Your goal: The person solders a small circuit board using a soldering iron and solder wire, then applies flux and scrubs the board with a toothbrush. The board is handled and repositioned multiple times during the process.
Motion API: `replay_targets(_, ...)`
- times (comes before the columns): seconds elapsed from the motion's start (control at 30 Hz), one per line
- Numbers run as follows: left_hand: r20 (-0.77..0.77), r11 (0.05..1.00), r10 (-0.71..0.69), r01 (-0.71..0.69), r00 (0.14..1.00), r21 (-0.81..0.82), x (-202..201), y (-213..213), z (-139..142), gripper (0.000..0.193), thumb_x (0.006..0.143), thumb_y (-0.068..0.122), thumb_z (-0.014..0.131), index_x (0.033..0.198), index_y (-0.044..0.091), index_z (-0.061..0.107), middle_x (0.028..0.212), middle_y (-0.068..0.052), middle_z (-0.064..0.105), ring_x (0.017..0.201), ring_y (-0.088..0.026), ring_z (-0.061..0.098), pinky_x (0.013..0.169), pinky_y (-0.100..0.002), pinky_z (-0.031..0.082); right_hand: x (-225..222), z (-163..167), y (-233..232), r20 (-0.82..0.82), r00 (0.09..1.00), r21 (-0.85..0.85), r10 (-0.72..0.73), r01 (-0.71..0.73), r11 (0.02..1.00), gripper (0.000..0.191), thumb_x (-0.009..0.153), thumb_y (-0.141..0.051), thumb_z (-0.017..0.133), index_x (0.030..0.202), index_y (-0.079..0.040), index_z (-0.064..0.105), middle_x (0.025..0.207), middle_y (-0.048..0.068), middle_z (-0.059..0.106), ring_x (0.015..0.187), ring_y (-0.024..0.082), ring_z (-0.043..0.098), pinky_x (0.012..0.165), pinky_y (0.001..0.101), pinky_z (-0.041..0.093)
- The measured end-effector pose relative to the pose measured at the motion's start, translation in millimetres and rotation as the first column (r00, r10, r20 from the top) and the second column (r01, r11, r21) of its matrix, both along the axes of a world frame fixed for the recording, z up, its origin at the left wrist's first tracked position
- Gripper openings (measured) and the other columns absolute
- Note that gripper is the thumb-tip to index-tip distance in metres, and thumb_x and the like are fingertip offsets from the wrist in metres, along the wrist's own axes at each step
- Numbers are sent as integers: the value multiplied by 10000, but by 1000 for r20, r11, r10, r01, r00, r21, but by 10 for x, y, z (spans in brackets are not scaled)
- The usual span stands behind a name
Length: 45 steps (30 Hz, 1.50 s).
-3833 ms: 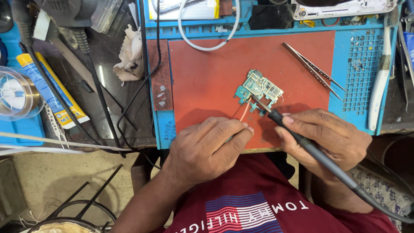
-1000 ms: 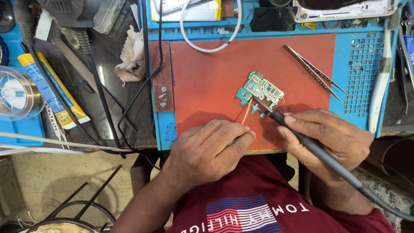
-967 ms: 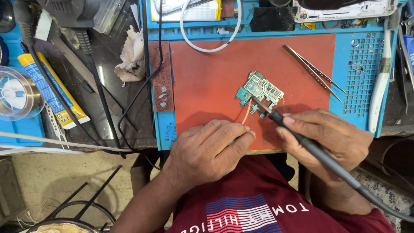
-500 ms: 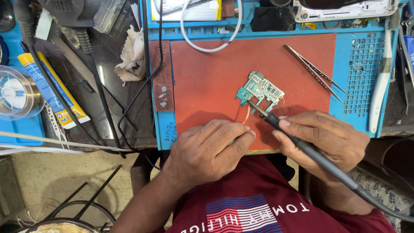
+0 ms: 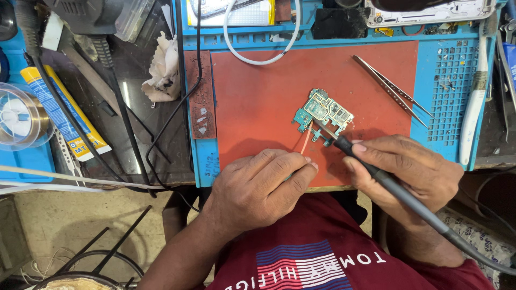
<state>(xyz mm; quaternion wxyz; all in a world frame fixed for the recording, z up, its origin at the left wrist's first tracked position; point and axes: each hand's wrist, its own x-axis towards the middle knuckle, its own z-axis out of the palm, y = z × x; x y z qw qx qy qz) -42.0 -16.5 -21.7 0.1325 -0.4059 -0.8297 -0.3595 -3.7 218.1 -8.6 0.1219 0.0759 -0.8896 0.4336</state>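
Note:
A small green circuit board (image 5: 324, 111) lies on the red work mat (image 5: 258, 102). My right hand (image 5: 408, 169) grips a black soldering iron (image 5: 376, 174) whose tip touches the board's lower edge. My left hand (image 5: 260, 188) rests on the mat's near edge and pinches a thin orange strip (image 5: 306, 142) that runs up to the same spot on the board.
Metal tweezers (image 5: 395, 92) lie on the mat to the right. A white cable (image 5: 258, 53) loops at the back. A crumpled tissue (image 5: 161, 70), a yellow-blue tube (image 5: 64, 113) and a wire spool (image 5: 19, 115) sit to the left. A white tool (image 5: 473, 113) lies far right.
The soldering iron tip shifted slightly along the board's lower edge. Both hands otherwise stay in place.

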Motion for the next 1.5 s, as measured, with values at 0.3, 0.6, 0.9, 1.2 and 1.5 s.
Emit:
replay_targets(0.3, -8, 1000, 3, -3, 1000, 3, -3, -3, 9, 130, 940, 52, 784, 1061, 55, 738, 1037, -16, 667, 910, -150, 705, 728, -271, 579, -21, 11, -7, -58, 990, 63, 126, -122, 990, 289, 818, -17, 876, 1062, 37, 731, 962, 165, 746, 864, 246, 762, 675, 265, 599)
replay_targets(0.6, -8, 1000, 0, 0, 1000, -2, -3, -7, 14, 130, 943, 55, 784, 1063, 51, 735, 1038, -17, 668, 909, -148, 705, 717, -271, 571, -13, 37, -30, -3, 1000, 10, -3, 3, 1000, 271, 780, -18, 855, 1003, 48, 717, 922, 177, 732, 815, 247, 756, 665, 279, 591)
replay_targets(0.9, -17, 1000, 6, -6, 1000, 2, -7, 0, 18, 122, 958, 62, 780, 1070, 50, 732, 1046, -15, 664, 916, -144, 702, 722, -265, 574, -34, 69, -24, -33, 992, 95, 119, -115, 989, 281, 770, -14, 864, 1006, 51, 726, 919, 179, 741, 818, 256, 752, 681, 302, 583)
replay_targets(1.2, -5, 1000, 14, -14, 1000, -15, 1, 5, 24, 124, 942, 63, 780, 1057, 58, 733, 1026, -10, 663, 890, -141, 697, 685, -268, 558, -28, 21, -17, -47, 998, 32, 44, -43, 999, 273, 806, -16, 855, 1028, 48, 709, 946, 179, 727, 831, 251, 752, 675, 286, 587)
replay_targets(1.5, 6, 1000, 13, -13, 1000, -7, 1, 9, 20, 113, 950, 62, 775, 1055, 55, 734, 1025, -14, 664, 890, -144, 698, 691, -272, 562, 4, -14, 7, -52, 998, 34, 43, -42, 999, 277, 797, -7, 852, 1030, 46, 711, 943, 172, 729, 839, 244, 753, 679, 283, 594)
